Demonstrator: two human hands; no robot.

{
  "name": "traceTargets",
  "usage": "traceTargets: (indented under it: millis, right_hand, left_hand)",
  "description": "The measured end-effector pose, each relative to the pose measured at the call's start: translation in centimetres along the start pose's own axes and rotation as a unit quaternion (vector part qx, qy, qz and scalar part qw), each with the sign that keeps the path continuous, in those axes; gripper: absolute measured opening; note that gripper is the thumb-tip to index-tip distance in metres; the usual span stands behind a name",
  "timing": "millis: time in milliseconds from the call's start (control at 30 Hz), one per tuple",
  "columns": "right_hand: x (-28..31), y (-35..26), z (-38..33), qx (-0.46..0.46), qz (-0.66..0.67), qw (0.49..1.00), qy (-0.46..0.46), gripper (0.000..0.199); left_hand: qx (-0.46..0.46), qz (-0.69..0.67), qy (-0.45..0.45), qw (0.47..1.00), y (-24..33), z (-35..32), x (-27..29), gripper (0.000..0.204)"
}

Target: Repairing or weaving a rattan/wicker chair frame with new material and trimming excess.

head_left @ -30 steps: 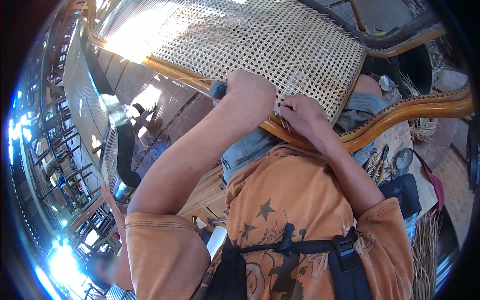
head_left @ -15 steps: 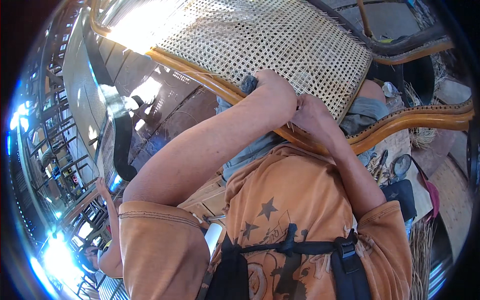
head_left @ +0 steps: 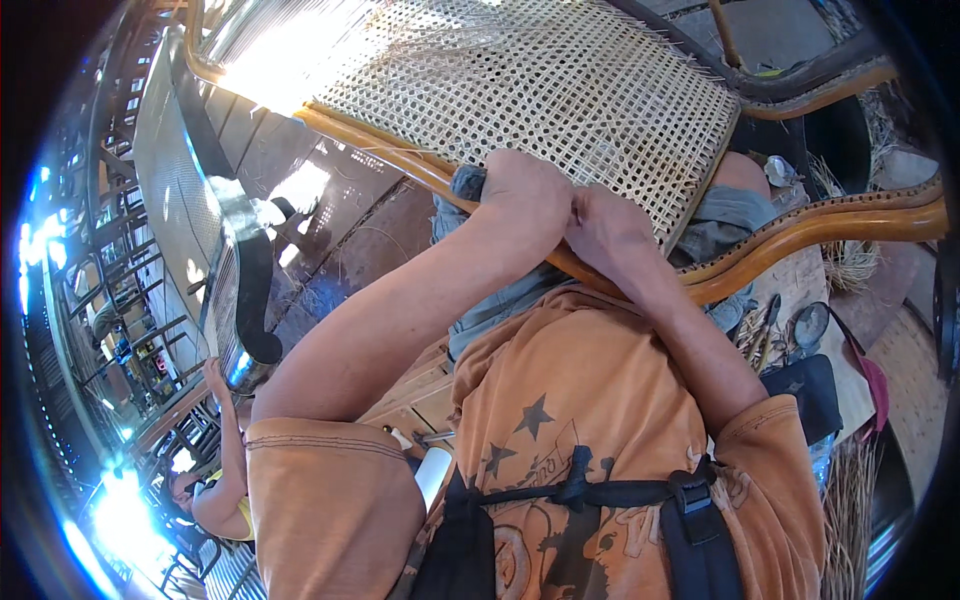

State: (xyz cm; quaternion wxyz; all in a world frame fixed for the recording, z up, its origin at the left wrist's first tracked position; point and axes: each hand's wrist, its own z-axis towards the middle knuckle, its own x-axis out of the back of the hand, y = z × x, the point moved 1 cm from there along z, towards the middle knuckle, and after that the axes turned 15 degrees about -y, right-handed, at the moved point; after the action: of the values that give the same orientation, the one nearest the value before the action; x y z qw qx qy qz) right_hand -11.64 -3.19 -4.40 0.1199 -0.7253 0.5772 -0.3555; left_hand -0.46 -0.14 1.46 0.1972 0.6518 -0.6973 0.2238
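Note:
Across my lap lies a wooden chair frame point(head_left: 390, 152) in glossy orange-brown, filled with a woven cane panel point(head_left: 600, 110). My left hand point(head_left: 525, 190) is closed over the frame's near edge, wrapped round a tool point(head_left: 468, 182) of which only a dark grey, blunt end sticks out on the left; its kind is hidden. Right beside it, almost touching, my right hand point(head_left: 612, 232) is closed in a pinch at the same edge. Whatever its fingers hold is hidden.
Another cane-panelled piece point(head_left: 185, 200) with a dark frame stands at left, near a co-worker point(head_left: 222, 500). At right are a curved chair arm point(head_left: 820, 235), a round dark-rimmed dish point(head_left: 808, 325), hand tools point(head_left: 768, 325) and bundled cane strands point(head_left: 848, 510). Sunlight glares at upper left.
Both my hands have shifted slightly left along the frame edge, the left one carrying its dark-ended tool. The co-worker at left has moved a little.

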Motion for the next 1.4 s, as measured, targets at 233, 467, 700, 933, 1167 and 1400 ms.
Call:
traceTargets:
  millis: [233, 467, 700, 933, 1167, 1400]
  right_hand:
    - [-0.8, 1.0, -0.5, 0.112, -0.057, 0.986, 0.110, 0.015]
    - [-0.6, 0.7, 0.2, 0.067, -0.032, 0.990, 0.117, 0.016]
    - [0.8, 5.2, -2.5, 0.165, 0.192, 0.951, 0.176, 0.015]
    - [0.7, 7.5, -6.9, 0.119, 0.217, 0.934, 0.259, 0.011]
    - [0.3, 8.3, -6.6, 0.149, 0.210, 0.923, 0.287, 0.009]
    - [0.4, 8.5, -6.7, 0.153, 0.189, 0.927, 0.285, 0.008]
  left_hand:
    - [0.068, -0.045, -0.013, 0.997, -2.9, -1.6, 0.6, 0.021]
    - [0.150, -0.152, -0.060, 0.975, -2.9, -4.1, -0.1, 0.032]
    - [0.150, -0.237, 0.052, 0.958, -1.7, -4.4, -2.5, 0.041]
    - [0.122, -0.285, 0.003, 0.951, -1.2, -2.8, -3.7, 0.042]
    - [0.139, -0.372, -0.029, 0.917, -1.3, -1.5, -3.8, 0.040]
    - [0.118, -0.362, -0.055, 0.923, -1.8, -0.9, -4.0, 0.035]
